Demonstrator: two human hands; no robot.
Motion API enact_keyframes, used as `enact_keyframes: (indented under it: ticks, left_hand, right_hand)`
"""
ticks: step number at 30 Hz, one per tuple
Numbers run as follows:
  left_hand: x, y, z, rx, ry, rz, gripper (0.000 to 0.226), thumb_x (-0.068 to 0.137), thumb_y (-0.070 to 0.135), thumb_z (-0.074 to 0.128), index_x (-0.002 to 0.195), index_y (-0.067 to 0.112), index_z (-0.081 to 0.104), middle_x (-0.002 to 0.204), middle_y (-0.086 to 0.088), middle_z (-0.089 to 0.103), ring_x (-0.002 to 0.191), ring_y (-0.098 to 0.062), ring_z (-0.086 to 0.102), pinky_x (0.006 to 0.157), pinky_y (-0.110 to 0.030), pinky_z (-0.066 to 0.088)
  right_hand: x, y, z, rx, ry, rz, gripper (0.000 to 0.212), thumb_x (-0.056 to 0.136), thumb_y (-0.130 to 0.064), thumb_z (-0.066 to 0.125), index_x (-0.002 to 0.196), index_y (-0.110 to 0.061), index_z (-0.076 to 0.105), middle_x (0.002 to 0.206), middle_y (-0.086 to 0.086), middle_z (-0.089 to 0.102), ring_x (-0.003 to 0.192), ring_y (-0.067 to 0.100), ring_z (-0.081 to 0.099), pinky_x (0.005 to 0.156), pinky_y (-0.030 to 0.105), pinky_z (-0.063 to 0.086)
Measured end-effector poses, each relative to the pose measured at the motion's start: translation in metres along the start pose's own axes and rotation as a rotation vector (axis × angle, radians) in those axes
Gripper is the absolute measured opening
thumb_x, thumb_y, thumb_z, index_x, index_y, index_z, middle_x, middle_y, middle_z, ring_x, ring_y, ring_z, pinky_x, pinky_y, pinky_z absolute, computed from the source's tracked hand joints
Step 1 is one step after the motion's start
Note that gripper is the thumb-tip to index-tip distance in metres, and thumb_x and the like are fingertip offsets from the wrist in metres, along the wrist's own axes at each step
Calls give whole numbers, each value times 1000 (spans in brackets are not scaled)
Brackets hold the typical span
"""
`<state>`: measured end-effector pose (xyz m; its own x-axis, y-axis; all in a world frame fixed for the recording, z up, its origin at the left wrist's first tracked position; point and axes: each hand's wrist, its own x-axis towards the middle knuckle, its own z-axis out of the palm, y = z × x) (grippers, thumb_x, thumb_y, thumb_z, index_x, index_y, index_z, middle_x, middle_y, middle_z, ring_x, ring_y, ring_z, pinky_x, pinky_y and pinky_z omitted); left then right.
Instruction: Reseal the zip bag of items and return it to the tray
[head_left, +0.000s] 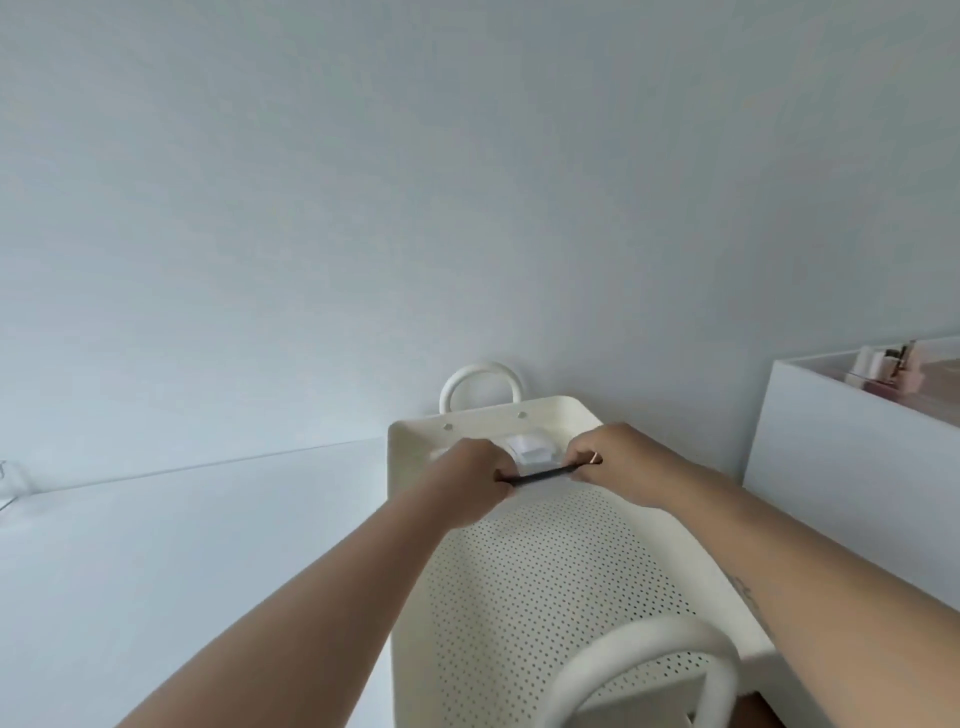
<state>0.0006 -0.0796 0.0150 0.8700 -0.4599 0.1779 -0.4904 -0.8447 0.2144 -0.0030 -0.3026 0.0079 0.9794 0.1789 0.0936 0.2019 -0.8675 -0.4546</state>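
Both hands are pinched on the dark zip strip of the bag (530, 457), one at each end, so the sealing step looks to be in hand or just finishing; whether the strip is pressed shut along its whole run cannot be told, since it shows only as a thin dark line between the fists. The left hand (470, 475) is curled closed over the strip's left end, thumb and fingers clamped on it. The right hand (618, 460) grips the right end the same way, fingers folded tight. The bag stretches between them, its clear body with pale items inside lying past the knuckles, toward the far wall of the tray (545, 566). It is held over the tray's far end, low above the perforated floor, perhaps already touching it, though the hands hide the contact. What is left, by my judgement: confirm the seal along the middle of the strip, lower the bag onto the floor, and let go with both hands.
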Motion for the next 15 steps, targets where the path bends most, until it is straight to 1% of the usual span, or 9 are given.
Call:
enact_keyframes:
  ticks: [2,4,7,10,12,15]
  left_hand:
    - [-11,5,17,-64,-104,10,17,91,25,59,98,22,74,94,2,73,84,-16,63,70,-23,47]
    - [-20,8,31,-72,-154,-16,18,91,21,59,101,18,74,95,-1,73,86,-18,65,79,-32,54]
    - [-33,9,45,-34,-196,-54,22,92,21,57,106,17,73,101,-2,72,92,-22,66,84,-37,54]
    - [-43,10,54,69,-253,-51,26,94,24,51,111,17,71,109,-5,69,98,-26,64,87,-40,54]
    - [-47,12,56,99,-269,-53,29,94,25,48,111,15,69,114,-6,65,103,-26,61,87,-39,52]
    - [-57,18,59,179,-299,-27,34,95,33,44,113,13,65,116,-7,56,108,-26,54,85,-39,49]
  right_hand:
    - [-12,6,12,33,-52,31,7,85,-23,69,88,-29,72,92,-9,70,87,11,64,80,32,52]
    - [-23,10,23,45,-89,49,9,83,-23,71,87,-30,74,92,-10,71,87,9,65,81,29,52]
    - [-35,14,42,36,-148,68,12,82,-18,70,90,-25,76,92,-8,73,87,10,66,81,26,52]
    - [-42,19,53,77,-140,80,16,80,-13,70,91,-21,78,92,-5,74,89,12,67,81,26,51]
    - [-45,20,55,84,-123,78,17,80,-13,71,94,-20,78,93,-7,70,92,12,65,84,25,49]
    - [-46,19,59,15,-168,33,19,80,-15,73,98,-18,77,98,-5,65,99,14,63,89,26,48]
